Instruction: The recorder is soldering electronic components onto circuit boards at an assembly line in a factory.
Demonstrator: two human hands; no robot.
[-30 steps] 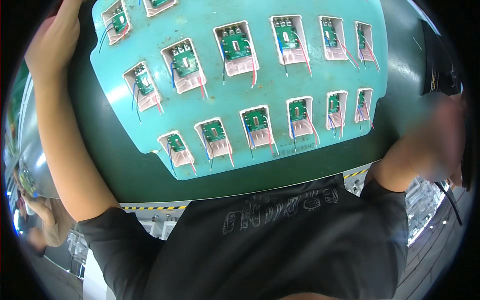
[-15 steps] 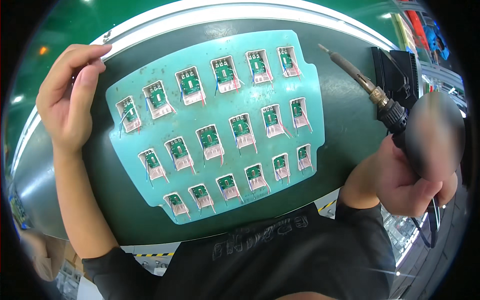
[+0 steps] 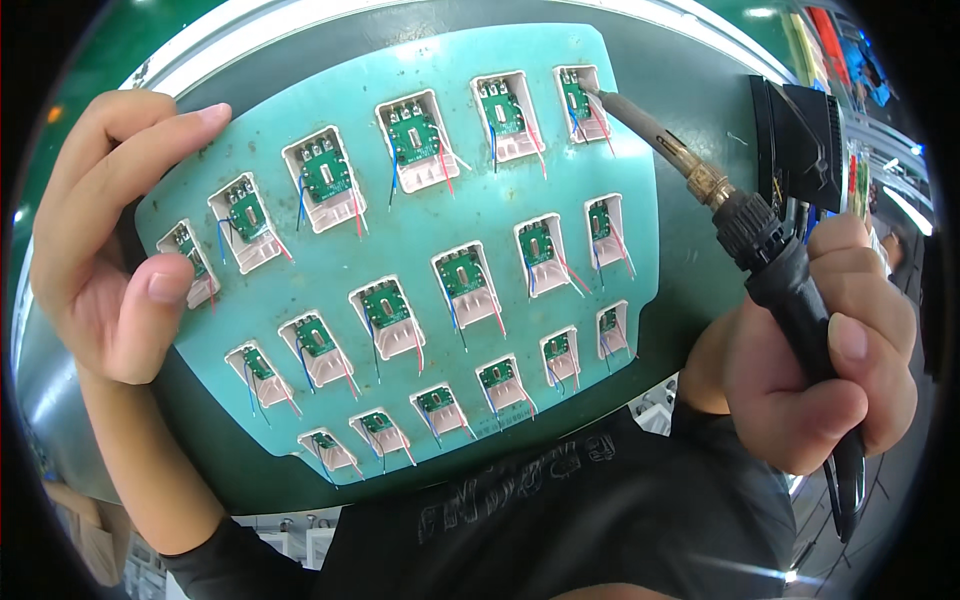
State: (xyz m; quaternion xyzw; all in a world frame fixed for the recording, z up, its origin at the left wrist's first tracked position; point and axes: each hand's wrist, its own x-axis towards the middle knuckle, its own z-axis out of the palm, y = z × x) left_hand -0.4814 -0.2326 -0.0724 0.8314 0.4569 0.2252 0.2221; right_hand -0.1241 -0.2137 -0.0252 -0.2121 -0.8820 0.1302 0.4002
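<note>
Teal tray (image 3: 420, 230) is steadied by left hand (image 3: 110, 240), fingers loosely curled, while soldering iron (image 3: 700, 180), gripped in right hand (image 3: 820, 370), is touched to top-right board (image 3: 578, 100).

Pretty bright and evenly lit from overhead – white glare along the pale rail (image 3: 400, 15) up top, sharp in the middle, heavy fisheye bending plus black vignette at the rim – slightly soft at the corners.
</note>
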